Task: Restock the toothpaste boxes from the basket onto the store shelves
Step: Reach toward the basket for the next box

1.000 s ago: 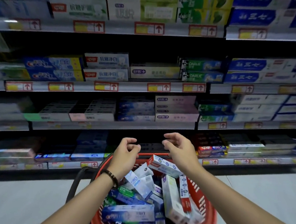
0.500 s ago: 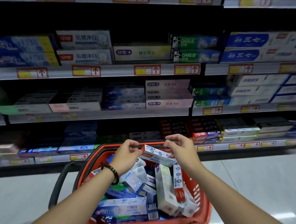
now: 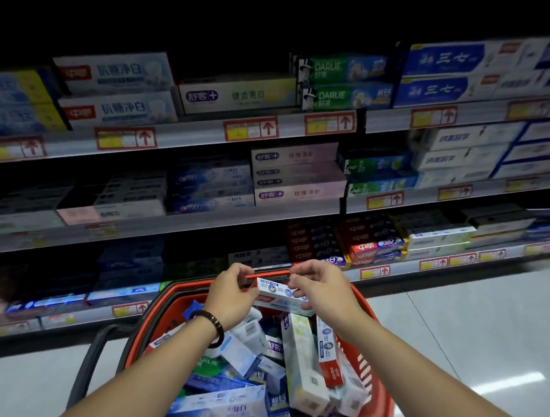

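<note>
The fingers (image 3: 299, 273) of my right hand (image 3: 326, 293) were curled over the right end of one toothpaste box (image 3: 279, 295), with the thumb beneath it. My left hand (image 3: 228, 299) pinched the opposite end, its fingers bent. Both hands were therefore grasping the same carton, and neither was released.

The box lay roughly level between the hands. It was lifted off the heap and positioned just inside the far rim of the basket (image 3: 368, 374).

Handling assessment:
- **Weight:** the carton appeared light, being thin printed card around a tube.
- **Stiffness:** I judged it stiff along its length but easily dented on the broad faces.
- **Surface:** the finish looked glossy, so a loose pinch could slip.
- **Weak points:** the end flaps were the weakest part, and pressure there could pop them open.
- **Recommended hold:** one hand across the narrow long edges near mid-length, leaving the printed face free to be turned outward.

Below the hands, the other boxes (image 3: 301, 366) lay criss-crossed and leaning on one another. Any carton drawn from underneath would probably shift its neighbours.

Beyond the far rim stood the shelves (image 3: 191, 135), stocked with cartons lying lengthwise. Several tiers showed dark gaps above their rows.
</note>
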### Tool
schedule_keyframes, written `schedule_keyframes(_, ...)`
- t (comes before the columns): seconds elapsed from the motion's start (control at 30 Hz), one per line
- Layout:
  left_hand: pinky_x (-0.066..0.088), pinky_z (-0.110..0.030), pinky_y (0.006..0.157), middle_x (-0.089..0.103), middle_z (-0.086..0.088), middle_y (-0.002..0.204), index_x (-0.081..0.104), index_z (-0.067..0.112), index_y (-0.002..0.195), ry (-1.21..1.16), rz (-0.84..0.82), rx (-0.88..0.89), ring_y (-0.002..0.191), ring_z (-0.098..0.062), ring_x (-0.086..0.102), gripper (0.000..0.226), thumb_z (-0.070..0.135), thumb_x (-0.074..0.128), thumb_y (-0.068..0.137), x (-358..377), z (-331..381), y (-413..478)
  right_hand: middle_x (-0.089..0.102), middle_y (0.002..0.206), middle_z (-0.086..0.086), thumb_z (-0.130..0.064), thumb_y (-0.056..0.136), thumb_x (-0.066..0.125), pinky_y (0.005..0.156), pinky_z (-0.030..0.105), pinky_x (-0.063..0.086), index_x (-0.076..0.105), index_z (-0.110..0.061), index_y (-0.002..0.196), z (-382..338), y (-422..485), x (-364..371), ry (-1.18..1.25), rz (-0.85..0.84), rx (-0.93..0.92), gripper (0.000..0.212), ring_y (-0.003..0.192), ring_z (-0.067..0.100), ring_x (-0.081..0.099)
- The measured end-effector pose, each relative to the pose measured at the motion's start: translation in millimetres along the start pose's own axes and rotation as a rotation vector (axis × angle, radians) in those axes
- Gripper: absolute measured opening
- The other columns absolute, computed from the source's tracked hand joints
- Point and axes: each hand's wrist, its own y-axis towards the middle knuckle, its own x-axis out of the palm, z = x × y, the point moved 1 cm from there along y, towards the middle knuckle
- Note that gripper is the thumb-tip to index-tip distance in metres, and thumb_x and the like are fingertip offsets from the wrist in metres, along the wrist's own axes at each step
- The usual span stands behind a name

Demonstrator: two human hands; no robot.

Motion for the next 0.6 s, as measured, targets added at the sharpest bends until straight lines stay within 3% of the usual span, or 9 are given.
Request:
schedule_keyframes(0.07, 0.054, -0.023, 0.077, 0.065, 0.004, 0.115, 0.062, 0.022, 0.122, 0.032, 0.018, 0.007, 0.099, -0.015, 0.067, 0.032, 0.015, 0.074, 0.093, 4.1, -3.2, 5.6, 0.08, 0.095, 0.009, -0.017, 0.097, 0.071, 0.062, 0.027, 0.056, 0.075, -0.018, 0.103, 1.9, 3.3, 0.7, -0.014, -0.006, 0.019, 0.006, 0.077, 0.013, 0.073)
schedule_keyframes(0.23, 0.052, -0.029, 0.098, 0.062, 0.001, 0.127, 0.06, 0.018, 0.133, 0.127, -0.02, 0.035, 0.111, -0.015, 0.061, 0.046, 0.015, 0.078, 0.09, 16.2, -11.4, 11.2, 0.08, 0.097, 0.006, -0.02, 0.098, 0.07, 0.063, 0.03, 0.057, 0.074, -0.019, 0.102, 1.9, 6.9, -5.3, 0.0, -0.014, 0.064, 0.006, 0.079, 0.014, 0.072)
schedule_keyframes(0.47, 0.052, -0.031, 0.101, 0.059, 0.003, 0.131, 0.061, 0.021, 0.135, 0.151, -0.017, 0.066, 0.117, -0.017, 0.06, 0.055, 0.009, 0.08, 0.085, 30.2, -13.3, 11.5, 0.08, 0.094, 0.003, -0.02, 0.099, 0.068, 0.066, 0.032, 0.059, 0.075, -0.022, 0.103, -2.6, 12.3, -9.4, 0.015, 0.015, 0.096, 0.008, 0.081, 0.016, 0.073)
schedule_keyframes(0.6, 0.052, -0.033, 0.103, 0.058, 0.003, 0.13, 0.063, 0.022, 0.132, 0.178, 0.039, 0.083, 0.117, -0.02, 0.059, 0.047, 0.007, 0.077, 0.089, 35.7, -15.1, 14.5, 0.08, 0.094, 0.001, -0.023, 0.1, 0.067, 0.069, 0.034, 0.061, 0.075, -0.021, 0.104, -5.0, 12.2, -10.3, 0.019, 0.0, 0.119, 0.009, 0.08, 0.015, 0.073)
